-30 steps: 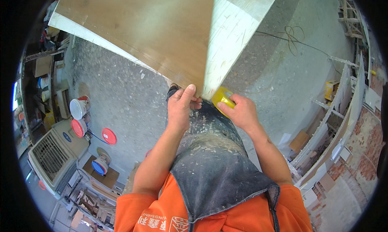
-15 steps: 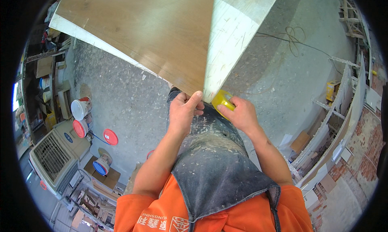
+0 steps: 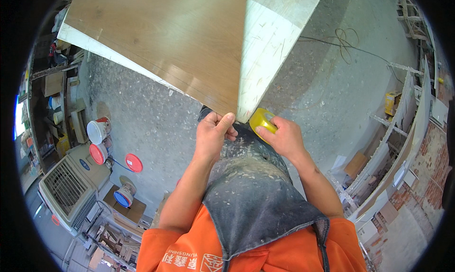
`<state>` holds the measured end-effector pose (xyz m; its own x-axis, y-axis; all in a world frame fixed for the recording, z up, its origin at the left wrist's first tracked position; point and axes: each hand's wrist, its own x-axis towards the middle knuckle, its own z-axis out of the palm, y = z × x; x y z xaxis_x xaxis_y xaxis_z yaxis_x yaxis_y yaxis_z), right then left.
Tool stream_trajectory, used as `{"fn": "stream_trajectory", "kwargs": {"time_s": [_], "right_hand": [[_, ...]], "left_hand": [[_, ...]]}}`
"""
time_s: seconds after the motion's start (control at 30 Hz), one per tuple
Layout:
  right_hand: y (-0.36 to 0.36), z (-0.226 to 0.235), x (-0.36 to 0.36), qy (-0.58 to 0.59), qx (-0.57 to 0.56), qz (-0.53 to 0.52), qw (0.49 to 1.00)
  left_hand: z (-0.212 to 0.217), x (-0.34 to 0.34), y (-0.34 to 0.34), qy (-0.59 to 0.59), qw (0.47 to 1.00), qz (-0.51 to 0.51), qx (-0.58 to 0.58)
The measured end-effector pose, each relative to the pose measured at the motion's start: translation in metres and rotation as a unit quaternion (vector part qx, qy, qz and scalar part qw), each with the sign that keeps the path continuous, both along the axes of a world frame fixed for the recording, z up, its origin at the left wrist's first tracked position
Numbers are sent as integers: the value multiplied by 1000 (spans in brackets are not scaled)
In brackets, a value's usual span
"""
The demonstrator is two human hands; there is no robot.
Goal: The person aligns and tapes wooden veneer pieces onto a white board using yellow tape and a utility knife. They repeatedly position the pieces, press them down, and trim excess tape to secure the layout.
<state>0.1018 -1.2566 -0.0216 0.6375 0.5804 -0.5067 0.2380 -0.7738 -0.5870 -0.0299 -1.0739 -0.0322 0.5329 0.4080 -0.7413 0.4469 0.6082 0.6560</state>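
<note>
My left hand [image 3: 211,135] is closed at the near corner of a brown wood-grain panel [image 3: 170,40], its thumb over the edge and the other fingers curled below. Under that panel lies a white scuffed board [image 3: 261,49], turned at an angle so that it shows on both sides. In my right hand [image 3: 287,138] is a yellow roll of tape [image 3: 259,122], gripped between thumb and fingers just right of the board's corner. Any strip of tape running between the hands cannot be made out. A dark, paint-spotted apron [image 3: 256,196] hangs below my hands.
At left stand paint buckets [image 3: 98,131], a red lid [image 3: 134,163] and a beige air cooler [image 3: 68,184]. A thin cable [image 3: 343,45] lies on the grey floor at right. Racks with boards [image 3: 379,172] line the right side, with a yellow box [image 3: 391,103] among them.
My right hand has drawn slightly toward me with the tape roll tilted, so its hollow core now shows more. My left hand stays at the panel corner, and the view has shifted slightly.
</note>
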Motion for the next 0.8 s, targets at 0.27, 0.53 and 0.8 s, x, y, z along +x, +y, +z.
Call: {"fn": "stream_trajectory", "kwargs": {"time_s": [0.27,0.53,0.8], "right_hand": [[1,1,0,1,-2,8,1000],[0,-4,2,7,-8,16,1000],[1,-9,-1,23,6,-2,1000]], "left_hand": [[1,3,1,26,999,15,-22],[1,12,49,65,988,124,65],[13,57,81,59,626,-150,763]]}}
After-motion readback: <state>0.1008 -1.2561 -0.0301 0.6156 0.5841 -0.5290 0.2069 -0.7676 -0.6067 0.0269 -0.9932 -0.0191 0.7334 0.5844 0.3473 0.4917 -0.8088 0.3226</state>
